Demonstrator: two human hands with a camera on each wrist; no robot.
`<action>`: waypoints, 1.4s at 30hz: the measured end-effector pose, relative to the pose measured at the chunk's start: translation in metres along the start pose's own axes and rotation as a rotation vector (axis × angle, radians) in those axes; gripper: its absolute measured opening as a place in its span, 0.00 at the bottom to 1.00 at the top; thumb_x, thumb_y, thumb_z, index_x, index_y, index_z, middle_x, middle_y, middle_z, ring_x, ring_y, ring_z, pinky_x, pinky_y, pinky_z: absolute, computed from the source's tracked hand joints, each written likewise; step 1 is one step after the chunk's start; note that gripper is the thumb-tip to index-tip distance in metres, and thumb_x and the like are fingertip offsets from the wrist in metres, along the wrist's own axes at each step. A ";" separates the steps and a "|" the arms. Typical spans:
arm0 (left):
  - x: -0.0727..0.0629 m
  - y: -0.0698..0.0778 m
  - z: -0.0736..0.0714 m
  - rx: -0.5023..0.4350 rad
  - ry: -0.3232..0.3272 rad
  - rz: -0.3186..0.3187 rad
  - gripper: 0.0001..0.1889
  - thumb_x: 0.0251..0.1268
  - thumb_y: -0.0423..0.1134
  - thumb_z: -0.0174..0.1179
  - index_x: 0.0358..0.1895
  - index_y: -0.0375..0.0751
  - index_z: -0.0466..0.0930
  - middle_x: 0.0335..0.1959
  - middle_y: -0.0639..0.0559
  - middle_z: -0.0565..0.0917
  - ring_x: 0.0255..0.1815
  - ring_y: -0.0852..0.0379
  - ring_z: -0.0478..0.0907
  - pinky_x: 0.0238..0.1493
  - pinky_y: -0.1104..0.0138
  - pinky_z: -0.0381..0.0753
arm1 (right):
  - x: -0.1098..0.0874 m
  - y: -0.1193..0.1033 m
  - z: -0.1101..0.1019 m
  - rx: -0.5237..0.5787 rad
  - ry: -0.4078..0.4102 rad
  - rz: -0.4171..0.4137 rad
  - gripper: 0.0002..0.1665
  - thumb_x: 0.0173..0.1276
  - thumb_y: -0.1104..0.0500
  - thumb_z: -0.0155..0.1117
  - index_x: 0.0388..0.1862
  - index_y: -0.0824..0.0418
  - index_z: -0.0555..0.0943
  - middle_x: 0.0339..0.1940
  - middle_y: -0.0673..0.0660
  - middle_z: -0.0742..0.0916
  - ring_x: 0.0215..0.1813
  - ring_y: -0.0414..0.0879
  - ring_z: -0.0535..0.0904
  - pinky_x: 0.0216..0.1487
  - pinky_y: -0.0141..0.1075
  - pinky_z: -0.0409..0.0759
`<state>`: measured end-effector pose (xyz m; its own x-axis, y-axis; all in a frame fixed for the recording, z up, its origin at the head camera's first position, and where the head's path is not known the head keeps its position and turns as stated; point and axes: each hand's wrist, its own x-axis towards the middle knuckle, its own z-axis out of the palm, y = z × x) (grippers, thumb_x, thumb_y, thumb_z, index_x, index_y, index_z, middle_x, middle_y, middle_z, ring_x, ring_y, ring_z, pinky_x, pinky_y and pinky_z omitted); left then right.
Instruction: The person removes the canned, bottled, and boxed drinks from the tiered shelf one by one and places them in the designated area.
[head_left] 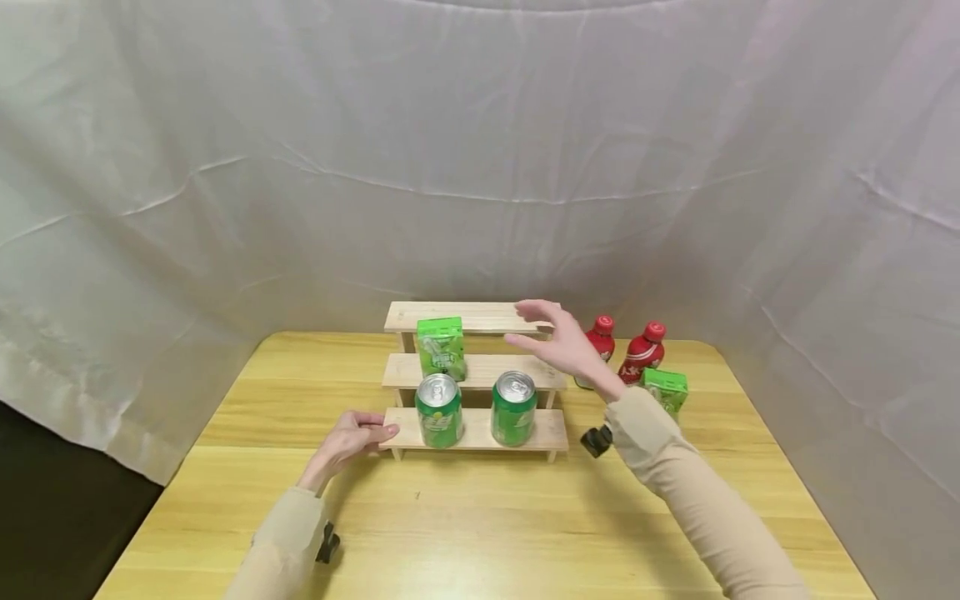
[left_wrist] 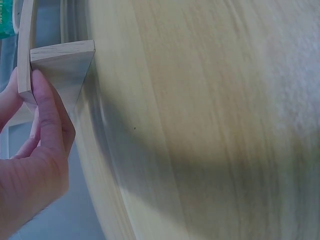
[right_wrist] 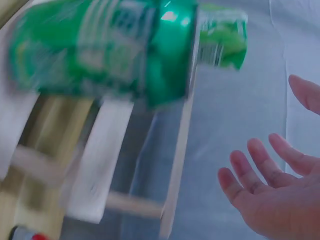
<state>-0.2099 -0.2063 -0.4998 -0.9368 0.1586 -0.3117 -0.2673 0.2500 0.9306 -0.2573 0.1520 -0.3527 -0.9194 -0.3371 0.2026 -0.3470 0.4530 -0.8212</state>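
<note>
A three-step wooden shelf [head_left: 472, 427] stands at the back of the table. My left hand [head_left: 352, 437] pinches the left end of its lowest board [left_wrist: 26, 55], thumb on one face and fingers on the other. Two green soda cans, a left one [head_left: 439, 412] and a right one [head_left: 514, 410], stand upright on the lowest step. Behind the left can, a green drink carton [head_left: 441, 348] stands on the middle step. My right hand [head_left: 562, 337] is in the air over the shelf's right side, fingers spread and holding nothing; the right wrist view shows the right can [right_wrist: 105, 50] near it.
Right of the shelf stand two red-capped bottles, one [head_left: 602, 333] partly behind my right hand and another [head_left: 643, 350] beside it. A second green carton [head_left: 667, 387] is partly covered by my right sleeve. A pale curtain [head_left: 480, 167] surrounds the wooden table [head_left: 480, 525].
</note>
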 end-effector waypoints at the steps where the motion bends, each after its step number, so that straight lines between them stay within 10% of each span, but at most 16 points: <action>1: 0.000 0.000 0.000 0.006 -0.001 0.002 0.21 0.67 0.35 0.64 0.54 0.18 0.74 0.31 0.54 0.84 0.32 0.62 0.80 0.36 0.70 0.83 | 0.005 -0.004 0.005 0.010 -0.021 -0.006 0.35 0.67 0.56 0.72 0.69 0.63 0.72 0.69 0.65 0.78 0.71 0.60 0.72 0.75 0.56 0.70; 16: -0.002 -0.001 0.000 0.042 0.015 -0.006 0.28 0.67 0.36 0.64 0.60 0.15 0.69 0.41 0.43 0.86 0.37 0.60 0.82 0.43 0.68 0.85 | 0.050 -0.022 0.063 0.104 -0.219 0.002 0.40 0.68 0.58 0.70 0.73 0.70 0.65 0.72 0.67 0.75 0.74 0.60 0.70 0.77 0.51 0.68; 42: -0.001 0.000 0.000 0.028 0.003 -0.001 0.27 0.68 0.35 0.64 0.60 0.15 0.69 0.41 0.44 0.86 0.38 0.60 0.82 0.43 0.69 0.85 | 0.041 -0.017 0.076 0.098 -0.063 -0.078 0.22 0.70 0.62 0.67 0.60 0.67 0.76 0.58 0.66 0.83 0.61 0.62 0.81 0.64 0.48 0.81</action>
<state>-0.2087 -0.2070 -0.4996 -0.9372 0.1558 -0.3121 -0.2618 0.2771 0.9245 -0.2751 0.0679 -0.3712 -0.8758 -0.4209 0.2364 -0.3945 0.3420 -0.8529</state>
